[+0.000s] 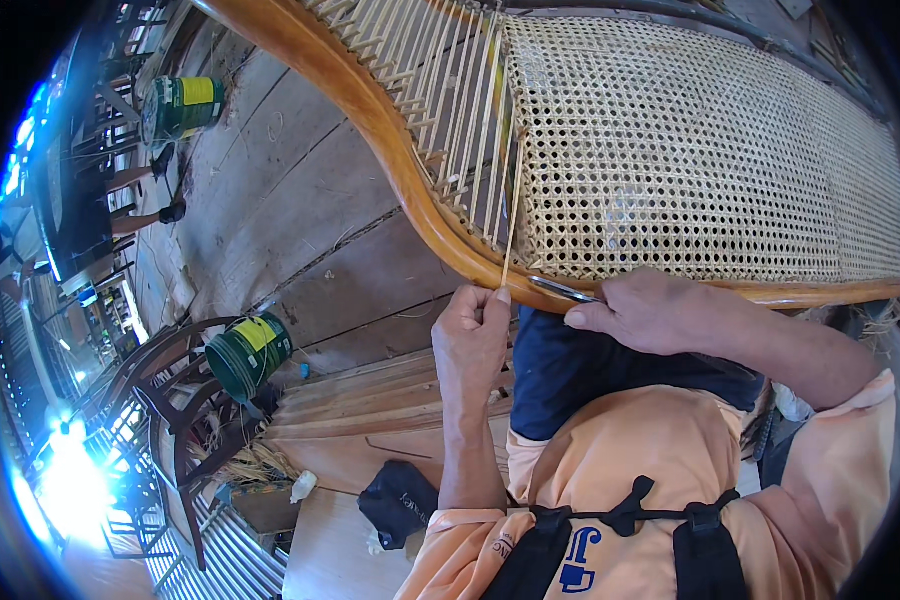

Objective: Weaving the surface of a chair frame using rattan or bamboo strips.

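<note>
Across the upper part of the head view lies a curved wooden furniture frame (395, 165) with woven cane webbing (670, 150) on its right part. Left of the webbing, loose cane strands (465, 120) run lengthwise, with short ends along the wooden rail. My left hand (472, 325) is closed at the near rail, thumb and finger pinching one cane strand (511, 240) that stretches up beside the webbing's edge. My right hand (640, 312) is closed around a slim, shiny metal tool (560, 288). Its tip lies by the rail near the pinched strand; the rest is hidden in my palm.
Two green buckets with yellow labels stand on the left, one near (250, 355) and one farther off (182, 108). Wooden chair frames (175, 400) are beside the nearer bucket. A black cloth item (398, 503) lies by my left elbow. Another person's legs (140, 200) show far left.
</note>
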A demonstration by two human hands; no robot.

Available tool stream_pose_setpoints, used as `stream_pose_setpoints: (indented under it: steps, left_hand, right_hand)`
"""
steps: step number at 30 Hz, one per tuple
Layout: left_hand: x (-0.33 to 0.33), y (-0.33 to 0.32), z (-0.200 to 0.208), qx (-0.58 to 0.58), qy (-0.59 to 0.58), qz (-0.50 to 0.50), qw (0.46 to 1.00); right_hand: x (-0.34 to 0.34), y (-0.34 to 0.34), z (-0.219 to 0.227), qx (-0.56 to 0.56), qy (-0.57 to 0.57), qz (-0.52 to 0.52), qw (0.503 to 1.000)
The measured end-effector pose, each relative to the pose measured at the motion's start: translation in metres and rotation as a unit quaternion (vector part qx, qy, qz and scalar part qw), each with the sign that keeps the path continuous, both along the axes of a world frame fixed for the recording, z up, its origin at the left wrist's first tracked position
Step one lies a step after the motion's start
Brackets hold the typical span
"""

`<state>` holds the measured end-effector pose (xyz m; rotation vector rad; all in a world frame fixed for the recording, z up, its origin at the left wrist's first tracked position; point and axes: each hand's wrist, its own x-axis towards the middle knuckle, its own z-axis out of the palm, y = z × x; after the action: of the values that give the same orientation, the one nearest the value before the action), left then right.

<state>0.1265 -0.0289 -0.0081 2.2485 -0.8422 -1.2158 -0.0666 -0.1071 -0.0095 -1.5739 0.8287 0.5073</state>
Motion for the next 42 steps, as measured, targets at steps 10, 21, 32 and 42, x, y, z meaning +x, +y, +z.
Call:
stream_pose_setpoints:
  steps: [10,21,32,42]
  left_hand:
    - [0.0,-0.003,0.005,0.011,0.018,0.003,1.0]
    - [0.009,0.0,-0.004,-0.011,0.073,0.006,0.997]
    - [0.009,-0.001,-0.003,-0.01,0.072,-0.002,0.997]
    - [0.022,0.016,-0.007,-0.043,0.092,-0.004,0.995]
  right_hand:
    - [0.025,-0.005,0.002,-0.046,0.021,0.028,0.998]
    - [0.03,-0.003,0.008,-0.065,0.059,0.023,0.996]
    - [0.028,0.006,0.016,-0.111,0.059,0.014,0.992]
    - [0.005,0.025,0.019,-0.204,0.017,-0.062,0.977]
